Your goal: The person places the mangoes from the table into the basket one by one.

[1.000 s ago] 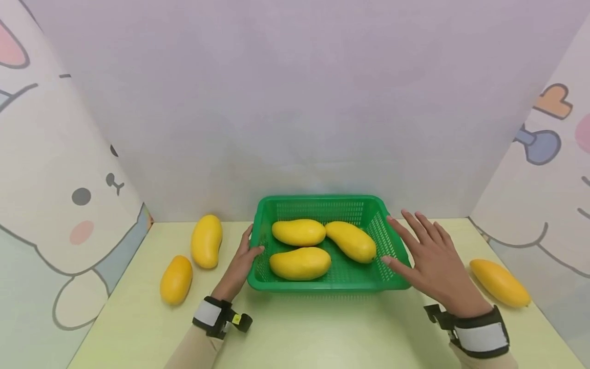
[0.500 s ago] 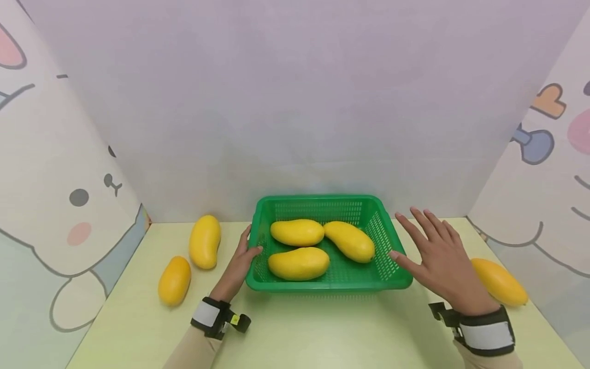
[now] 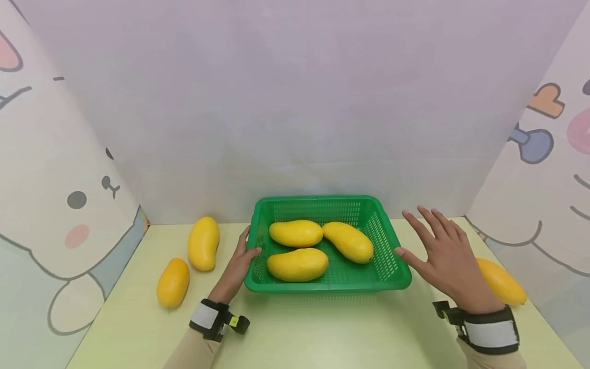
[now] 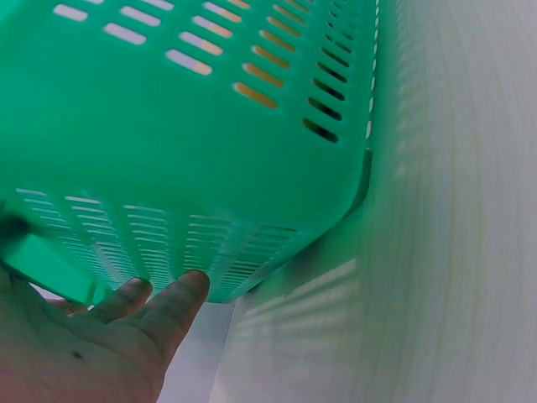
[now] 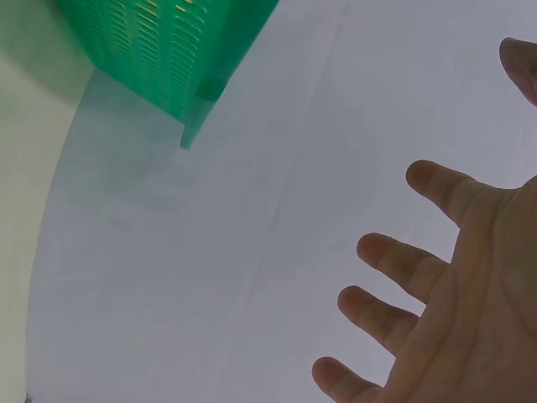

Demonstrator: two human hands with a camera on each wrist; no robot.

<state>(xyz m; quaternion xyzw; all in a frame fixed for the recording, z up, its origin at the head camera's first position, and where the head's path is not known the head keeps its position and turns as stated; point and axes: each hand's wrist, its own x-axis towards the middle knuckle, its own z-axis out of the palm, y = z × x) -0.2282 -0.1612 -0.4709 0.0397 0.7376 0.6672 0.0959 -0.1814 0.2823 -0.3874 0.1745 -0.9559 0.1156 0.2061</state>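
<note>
A green plastic basket (image 3: pixel 322 287) stands on the table with three yellow mangoes inside: a back-left mango (image 3: pixel 296 233), a front-left mango (image 3: pixel 297 265) and a right mango (image 3: pixel 348 242). My left hand (image 3: pixel 236 267) holds the basket's left rim, thumb over the top. In the left wrist view its fingers (image 4: pixel 172 311) lie against the outside of the slotted wall. Beyond the basket's right end, my right hand (image 3: pixel 444 261) hovers with spread fingers, holding nothing. The right wrist view shows a gap between this hand (image 5: pixel 470 294) and the basket (image 5: pixel 159 50).
On the table's left lie two more mangoes, a paler one (image 3: pixel 204 243) behind and an orange-yellow one (image 3: pixel 173 283) in front. Another mango (image 3: pixel 502 283) lies at the right, partly behind my right hand. A pale back wall (image 3: pixel 295 113) and cartoon-printed side panels enclose the table.
My right hand has drawn away to the right from the basket's right rim, its fingers still spread. The left hand keeps its hold on the left rim, and the mangoes stay put.
</note>
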